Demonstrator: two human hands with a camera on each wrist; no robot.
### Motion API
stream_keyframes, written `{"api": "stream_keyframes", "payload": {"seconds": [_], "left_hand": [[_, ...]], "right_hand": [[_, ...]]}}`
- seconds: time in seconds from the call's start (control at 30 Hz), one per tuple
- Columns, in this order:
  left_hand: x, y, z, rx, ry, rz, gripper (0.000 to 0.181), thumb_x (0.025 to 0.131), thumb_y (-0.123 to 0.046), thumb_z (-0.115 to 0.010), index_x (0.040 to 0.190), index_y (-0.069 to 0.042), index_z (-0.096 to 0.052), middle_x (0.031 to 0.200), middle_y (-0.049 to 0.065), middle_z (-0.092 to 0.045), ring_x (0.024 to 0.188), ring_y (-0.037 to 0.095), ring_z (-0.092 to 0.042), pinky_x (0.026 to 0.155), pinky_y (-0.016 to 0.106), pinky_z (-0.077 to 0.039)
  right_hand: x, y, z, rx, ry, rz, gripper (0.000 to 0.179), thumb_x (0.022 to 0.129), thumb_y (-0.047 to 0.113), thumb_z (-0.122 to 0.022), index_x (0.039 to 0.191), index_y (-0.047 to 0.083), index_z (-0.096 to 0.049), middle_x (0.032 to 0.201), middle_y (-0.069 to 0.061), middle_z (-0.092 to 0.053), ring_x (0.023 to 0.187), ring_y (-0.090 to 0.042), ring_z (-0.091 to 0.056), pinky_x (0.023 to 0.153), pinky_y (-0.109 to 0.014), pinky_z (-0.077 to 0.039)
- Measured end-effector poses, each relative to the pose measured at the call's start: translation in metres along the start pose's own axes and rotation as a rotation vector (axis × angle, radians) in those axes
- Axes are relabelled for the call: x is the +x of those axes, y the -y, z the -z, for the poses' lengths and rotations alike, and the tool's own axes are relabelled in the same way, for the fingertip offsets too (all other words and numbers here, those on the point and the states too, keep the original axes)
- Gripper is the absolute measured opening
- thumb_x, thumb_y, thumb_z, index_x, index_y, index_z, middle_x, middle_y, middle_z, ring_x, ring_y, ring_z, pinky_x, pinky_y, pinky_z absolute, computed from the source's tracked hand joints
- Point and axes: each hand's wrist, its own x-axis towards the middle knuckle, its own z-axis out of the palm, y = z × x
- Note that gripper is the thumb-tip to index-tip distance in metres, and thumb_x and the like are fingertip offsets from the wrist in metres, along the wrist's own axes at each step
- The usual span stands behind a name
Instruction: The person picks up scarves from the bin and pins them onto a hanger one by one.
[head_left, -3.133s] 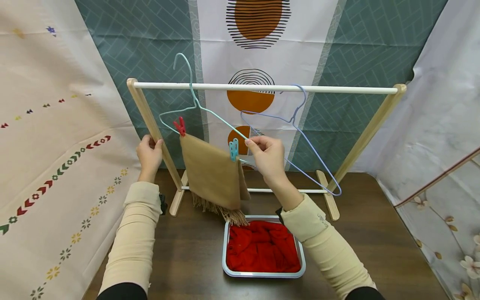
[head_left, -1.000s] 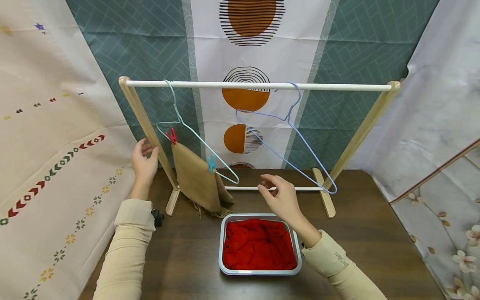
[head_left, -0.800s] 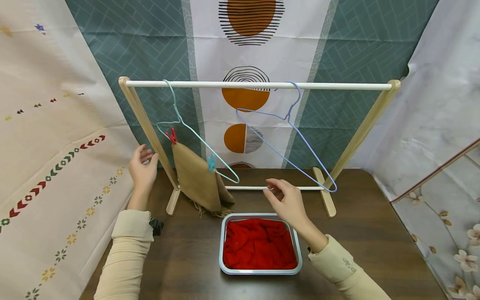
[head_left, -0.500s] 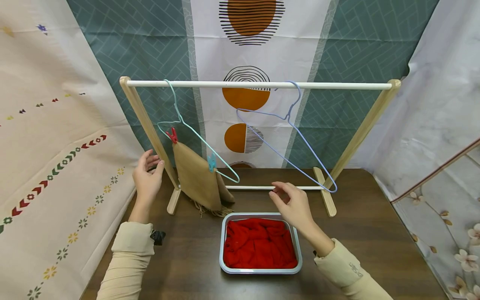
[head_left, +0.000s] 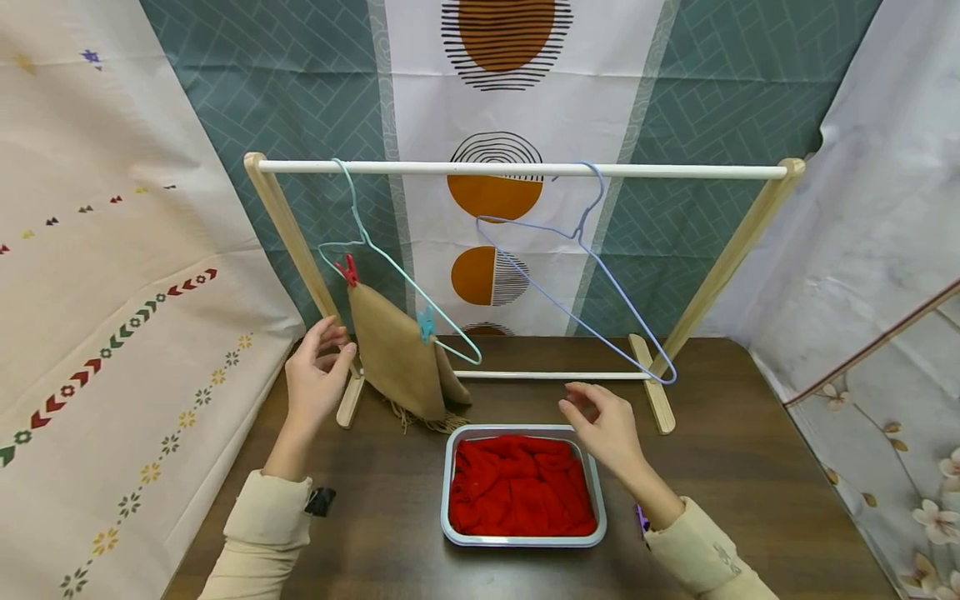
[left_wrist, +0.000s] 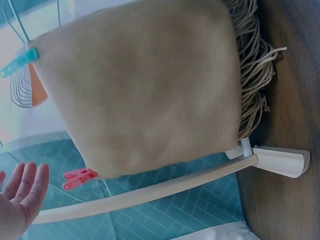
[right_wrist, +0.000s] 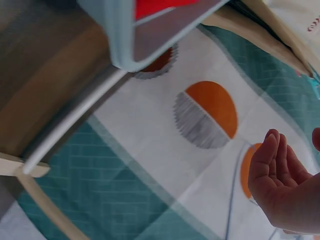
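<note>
A tan fringed scarf (head_left: 393, 350) hangs folded over the lower bar of a mint-green hanger (head_left: 408, 279), which is hooked on the rack's white rail (head_left: 480, 169). Red (head_left: 349, 271) and teal (head_left: 426, 324) clothespins fasten it. My left hand (head_left: 318, 375) hovers in front of the left post, its fingers loosely bent around nothing. Beyond the tray's far right corner my right hand (head_left: 603, 425) is raised, fingers relaxed and likewise holding nothing. Crumpled red cloth (head_left: 521, 487) fills the grey tray (head_left: 523, 542). In the left wrist view, the scarf (left_wrist: 140, 90) and red clothespin (left_wrist: 80, 177) appear near my fingers.
A bare periwinkle-blue hanger (head_left: 611, 279) hangs farther right on the rail. The rack's right post (head_left: 731, 262) and foot (head_left: 652, 387) stand on the brown table (head_left: 750, 467). A small purple item (head_left: 642, 518) shows beside my right wrist. Patterned cloths surround the table.
The mint hanger has gone from my right hand onto the rail, moving left and down with the scarf. My left hand has released the post. Both hands have since lowered towards me.
</note>
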Motion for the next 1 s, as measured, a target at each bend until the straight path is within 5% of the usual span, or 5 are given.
{"api": "stream_keyframes", "payload": {"seconds": [0.13,0.37,0.53,0.8,1.0], "left_hand": [[-0.006,-0.007,-0.002,0.031,0.026,-0.047,0.039,0.079,0.013,-0.058,0.116,0.017,-0.049,0.099,0.031,-0.058,0.087,0.039,-0.055,0.069,0.007,-0.042],[-0.014,0.021,-0.005,0.051,0.067,-0.129,0.043,0.077,0.011,-0.063,0.119,0.009,-0.052,0.101,0.023,-0.060,0.088,0.034,-0.058,0.069,0.011,-0.045],[-0.021,0.025,-0.009,0.071,0.119,-0.193,0.045,0.076,0.010,-0.065,0.119,0.007,-0.052,0.103,0.019,-0.061,0.086,0.032,-0.060,0.068,0.019,-0.049],[-0.033,0.021,-0.019,0.062,0.228,-0.205,0.048,0.075,0.010,-0.066,0.120,0.005,-0.052,0.099,0.015,-0.062,0.078,0.027,-0.062,0.062,0.036,-0.052],[-0.041,-0.004,-0.028,0.018,0.299,-0.250,0.046,0.070,0.018,-0.065,0.114,0.012,-0.052,0.092,0.022,-0.061,0.071,0.033,-0.061,0.059,0.039,-0.052]], "right_hand": [[-0.008,-0.012,0.000,0.006,0.001,-0.041,0.019,0.074,0.002,-0.070,0.092,-0.004,-0.066,0.076,-0.007,-0.064,0.067,-0.022,-0.060,0.052,-0.022,-0.047],[-0.029,-0.039,-0.004,-0.019,0.063,-0.216,0.025,0.074,0.005,-0.072,0.096,-0.005,-0.066,0.083,-0.014,-0.064,0.071,-0.025,-0.061,0.058,-0.030,-0.048],[-0.045,-0.054,-0.007,-0.027,0.129,-0.349,0.033,0.075,0.007,-0.072,0.105,-0.005,-0.063,0.095,-0.019,-0.062,0.079,-0.029,-0.062,0.059,-0.026,-0.047],[-0.065,-0.068,-0.011,0.013,0.254,-0.520,0.044,0.077,0.005,-0.069,0.118,-0.007,-0.055,0.107,-0.024,-0.059,0.083,-0.030,-0.062,0.063,-0.031,-0.050],[-0.072,-0.073,-0.014,0.059,0.252,-0.565,0.043,0.077,-0.002,-0.067,0.118,-0.008,-0.054,0.099,-0.022,-0.062,0.078,-0.026,-0.063,0.058,-0.028,-0.048]]}}
